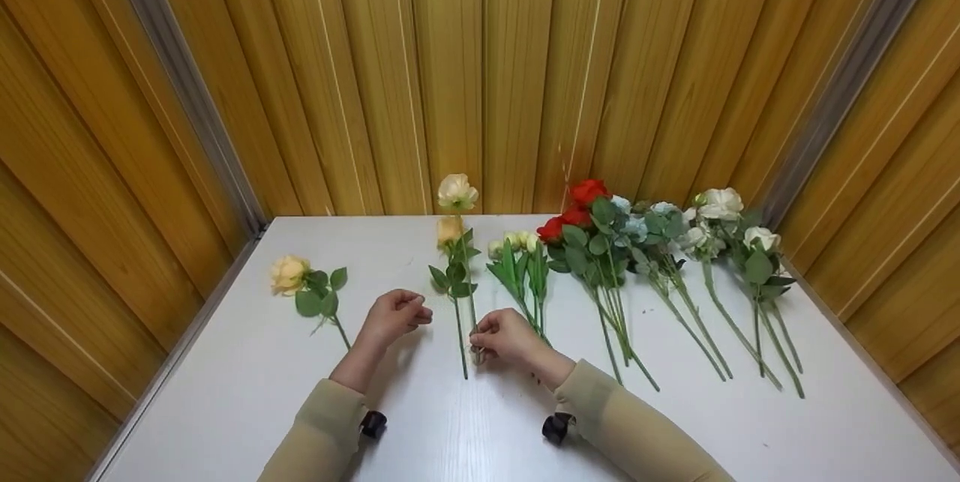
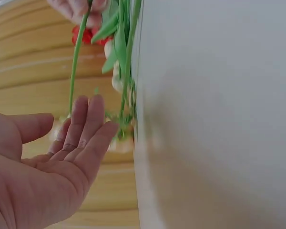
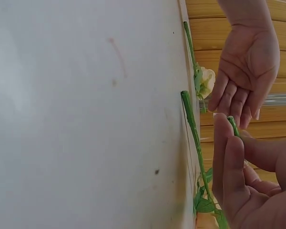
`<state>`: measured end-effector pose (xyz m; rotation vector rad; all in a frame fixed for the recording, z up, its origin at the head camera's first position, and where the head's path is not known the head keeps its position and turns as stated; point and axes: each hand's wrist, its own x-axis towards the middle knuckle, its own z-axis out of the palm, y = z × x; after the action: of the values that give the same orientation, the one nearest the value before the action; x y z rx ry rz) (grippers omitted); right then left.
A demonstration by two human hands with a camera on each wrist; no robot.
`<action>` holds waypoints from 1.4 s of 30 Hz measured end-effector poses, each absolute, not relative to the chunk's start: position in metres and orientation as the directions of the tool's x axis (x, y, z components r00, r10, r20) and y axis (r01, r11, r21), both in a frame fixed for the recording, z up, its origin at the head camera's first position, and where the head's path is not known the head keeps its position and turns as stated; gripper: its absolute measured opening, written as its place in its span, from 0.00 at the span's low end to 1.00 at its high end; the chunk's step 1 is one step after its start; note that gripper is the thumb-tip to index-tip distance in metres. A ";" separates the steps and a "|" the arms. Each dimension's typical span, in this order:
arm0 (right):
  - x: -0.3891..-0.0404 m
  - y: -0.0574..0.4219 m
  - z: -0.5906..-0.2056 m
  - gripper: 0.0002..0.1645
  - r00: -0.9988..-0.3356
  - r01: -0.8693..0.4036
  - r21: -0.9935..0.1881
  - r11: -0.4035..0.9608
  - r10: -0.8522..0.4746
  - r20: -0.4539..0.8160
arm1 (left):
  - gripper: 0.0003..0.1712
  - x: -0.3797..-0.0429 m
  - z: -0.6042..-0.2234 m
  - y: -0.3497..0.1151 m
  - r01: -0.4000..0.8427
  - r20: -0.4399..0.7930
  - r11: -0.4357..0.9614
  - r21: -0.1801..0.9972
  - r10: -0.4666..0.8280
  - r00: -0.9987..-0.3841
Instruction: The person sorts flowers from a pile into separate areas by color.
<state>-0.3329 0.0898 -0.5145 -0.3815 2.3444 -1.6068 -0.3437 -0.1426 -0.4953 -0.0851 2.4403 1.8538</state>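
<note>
My right hand (image 1: pixel 506 336) pinches the lower stem of a pale cream flower (image 1: pixel 457 191) between thumb and fingers. In the right wrist view the cut end of that green stem (image 3: pixel 233 125) pokes out between the fingertips. Beside it a peach rose (image 1: pixel 450 230) lies on the table, its stem (image 1: pixel 460 339) pointing toward me. My left hand (image 1: pixel 394 317) hovers left of these stems, fingers loosely bent and holding nothing; the left wrist view shows its palm (image 2: pixel 52 186) bare. Another peach-yellow rose (image 1: pixel 289 275) lies farther left, its stem end partly behind my left arm.
White tulips (image 1: pixel 525 264) lie just right of the held stem, partly behind my right hand. Red roses (image 1: pixel 589 193), pale blue flowers (image 1: pixel 636 229) and white flowers (image 1: pixel 721 205) lie farther right on the white table (image 1: pixel 465 437). Wood-patterned walls (image 1: pixel 487 77) enclose the table's back and sides.
</note>
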 end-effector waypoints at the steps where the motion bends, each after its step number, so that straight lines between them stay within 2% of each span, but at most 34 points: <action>1: -0.333 0.091 -0.515 0.06 -0.929 -0.054 -0.935 0.351 -0.360 -0.081 | 0.14 -0.345 -0.495 -0.148 -0.100 -0.101 0.271 0.957 -0.012 -0.995; 9: -0.337 0.095 -0.519 0.06 -0.933 0.000 -0.941 0.339 -0.338 -0.122 | 0.15 -0.350 -0.495 -0.185 -0.191 -0.167 0.322 0.927 -0.099 -0.981; 14: -0.339 0.092 -0.523 0.06 -0.925 0.093 -0.955 0.282 -0.330 -0.187 | 0.16 -0.352 -0.496 -0.203 -0.226 -0.189 0.376 0.898 -0.133 -0.973; 16: -0.340 0.090 -0.524 0.12 -0.921 0.140 -0.951 0.275 -0.316 -0.227 | 0.15 -0.353 -0.496 -0.209 -0.246 -0.201 0.398 0.884 -0.151 -0.968; 19: -0.339 0.086 -0.525 0.26 -0.912 0.181 -0.942 0.282 -0.311 -0.268 | 0.13 -0.354 -0.497 -0.218 -0.274 -0.223 0.418 0.866 -0.167 -0.960; 22: -0.337 0.083 -0.525 0.40 -0.902 0.171 -0.930 0.326 -0.326 -0.281 | 0.12 -0.355 -0.497 -0.227 -0.301 -0.248 0.434 0.849 -0.175 -0.953; 25: -0.335 0.082 -0.525 0.47 -0.893 0.138 -0.916 0.377 -0.353 -0.279 | 0.11 -0.355 -0.498 -0.235 -0.314 -0.264 0.473 0.823 -0.171 -0.949; 33: -0.333 0.083 -0.523 0.45 -0.883 0.105 -0.893 0.438 -0.372 -0.286 | 0.21 -0.360 -0.499 -0.252 -0.345 -0.304 0.651 0.677 -0.180 -0.936; 42: -0.333 0.083 -0.524 0.46 -0.876 0.062 -0.868 0.493 -0.390 -0.284 | 0.16 -0.359 -0.496 -0.255 -0.442 -0.352 0.614 0.654 -0.270 -0.896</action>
<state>-0.3328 0.0835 -0.5241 -0.2710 2.2933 -1.3594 -0.3591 -0.2546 -0.4958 -0.5869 2.6210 1.1512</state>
